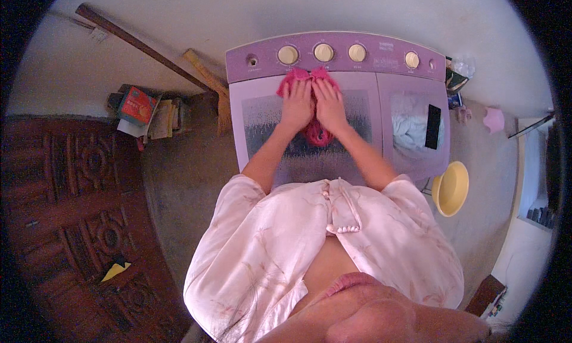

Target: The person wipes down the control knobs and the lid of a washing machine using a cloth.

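Observation:
A bright pink cloth [320, 136] lies bunched on the dark, wet-looking window of the wash-tub lid [268, 142], reaching up to its far edge. My left hand [297, 108] rests palm down on the cloth's left part, fingers stretched forward. Beside it, my right hand [330, 108] lies the same way on the right part, the fingers a little spread. Cloth shows past the fingertips and below, between the wrists. The lid belongs to a purple twin-tub washing machine [369, 164], with a control panel [339, 48] and cream knobs just beyond my fingers.
Right of the lid, pale laundry [411, 119] shows through the second lid, with a black rectangular object [434, 126] on top. A yellow basin [451, 189] stands right of the machine. Boxes and papers [162, 119] are stacked left, near a carved wooden door [77, 212].

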{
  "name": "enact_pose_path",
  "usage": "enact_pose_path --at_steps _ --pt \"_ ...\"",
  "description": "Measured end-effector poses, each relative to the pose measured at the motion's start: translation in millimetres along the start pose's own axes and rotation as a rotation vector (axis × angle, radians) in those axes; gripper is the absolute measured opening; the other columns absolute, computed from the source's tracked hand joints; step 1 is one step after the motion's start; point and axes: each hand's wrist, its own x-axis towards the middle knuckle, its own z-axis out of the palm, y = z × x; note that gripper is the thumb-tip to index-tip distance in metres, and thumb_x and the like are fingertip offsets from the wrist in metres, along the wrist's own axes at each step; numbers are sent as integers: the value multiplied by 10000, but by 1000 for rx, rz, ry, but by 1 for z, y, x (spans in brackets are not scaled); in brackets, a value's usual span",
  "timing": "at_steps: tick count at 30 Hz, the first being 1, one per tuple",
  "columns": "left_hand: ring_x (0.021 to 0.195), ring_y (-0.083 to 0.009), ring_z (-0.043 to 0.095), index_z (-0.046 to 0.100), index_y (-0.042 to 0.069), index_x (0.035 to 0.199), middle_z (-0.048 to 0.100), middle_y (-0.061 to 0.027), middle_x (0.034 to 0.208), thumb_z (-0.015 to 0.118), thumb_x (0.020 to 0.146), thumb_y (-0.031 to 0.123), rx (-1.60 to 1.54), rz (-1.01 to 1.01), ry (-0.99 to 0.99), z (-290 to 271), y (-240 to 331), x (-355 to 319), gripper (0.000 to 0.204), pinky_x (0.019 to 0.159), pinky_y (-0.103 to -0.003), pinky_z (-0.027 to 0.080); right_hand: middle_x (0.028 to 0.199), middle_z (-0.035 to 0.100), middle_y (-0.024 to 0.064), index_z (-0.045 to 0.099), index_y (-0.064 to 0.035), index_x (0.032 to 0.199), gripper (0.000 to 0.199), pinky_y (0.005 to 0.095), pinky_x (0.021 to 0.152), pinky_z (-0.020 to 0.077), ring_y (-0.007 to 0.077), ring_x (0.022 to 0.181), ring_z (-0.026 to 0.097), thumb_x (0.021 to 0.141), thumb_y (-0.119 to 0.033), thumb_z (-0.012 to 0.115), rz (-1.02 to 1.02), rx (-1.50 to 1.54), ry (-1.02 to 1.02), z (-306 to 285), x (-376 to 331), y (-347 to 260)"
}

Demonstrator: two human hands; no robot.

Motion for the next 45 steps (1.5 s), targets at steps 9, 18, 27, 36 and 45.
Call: enact_pose_path --at_steps 9,18,27,36,45 --pt "1460 -397 348 429 13 1492 453 -202 1510 613 942 377 -118 -214 -270 -76 -2 -204 685 1229 -583 160 1593 396 124 435 -50 1510 565 499 1213 253 317 1496 321 970 -176 542 309 31 -288 -45 -212 32" --pt "1425 -418 382 430 -26 1473 477 -216 1485 583 937 354 -26 -272 62 -32 -33 -39 675 1212 -592 185 1562 422 169 449 -18 1485 557 523 1199 261 357 1475 342 963 -188 542 152 107 82 -24 -31 25" --pt "1477 -396 326 436 4 1488 448 -235 1509 605 922 253 -258 -89 -94 -49 38 -133 642 1224 -584 177 1545 452 133 476 -56 1481 568 510 1214 250 311 1463 376 931 -167 565 -18 159 -54 -25 -145 -20" --pt "1477 -435 305 418 -8 1497 444 -232 1511 579 957 365 -17 -366 18 -54 -28 -133 676 1218 -606 155 1576 412 136 427 -61 1517 574 516 1201 278 333 1482 342 974 -199 550 262 -73 93 -47 -129 55" --pt "1473 -389 335 444 -22 1478 455 -210 1524 565 961 299 70 0 49 4 10 -14 621 1219 -581 182 1559 437 165 476 -17 1468 566 517 1192 283 333 1470 363 939 -201 555 -69 60 12 2 -20 -2"
